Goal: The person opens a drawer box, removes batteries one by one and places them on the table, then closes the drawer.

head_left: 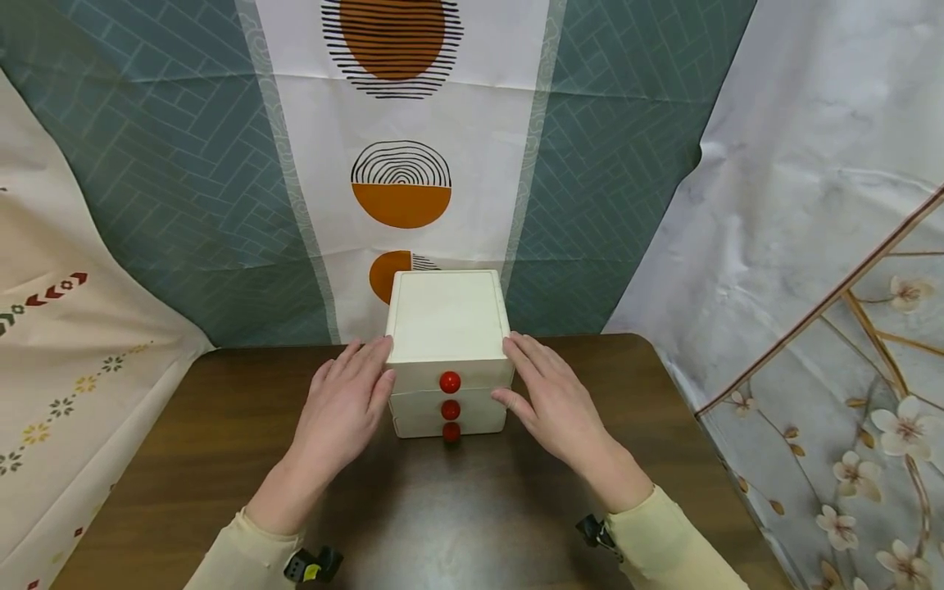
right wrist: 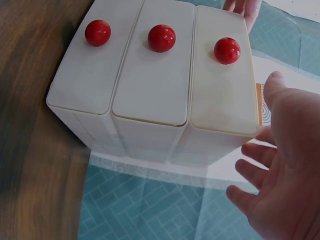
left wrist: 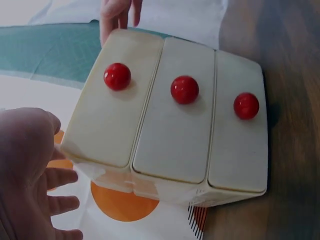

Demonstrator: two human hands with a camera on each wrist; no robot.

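A small cream-white drawer box (head_left: pixel 448 315) with three stacked drawers stands on the table. Each drawer front carries a round red knob (head_left: pixel 450 382), and all the drawers look closed. At the box's left side is my left hand (head_left: pixel 342 401), its fingers extended along the upper edge. My right hand (head_left: pixel 549 397) lies at the opposite side in much the same way, fingers extended. In the left wrist view, the left fingers (left wrist: pixel 62 205) are spread beside the box; the right wrist view shows the right fingers (right wrist: pixel 252 172) likewise. Whether either hand touches the box I cannot tell for certain.
The dark wooden table (head_left: pixel 457 524) carries the box near its back edge. Behind hangs a teal and white cloth (head_left: pixel 612 164) with orange circles. Patterned cream fabric (head_left: pixel 74 393) borders the left, and white floral fabric (head_left: pixel 833 328) the right.
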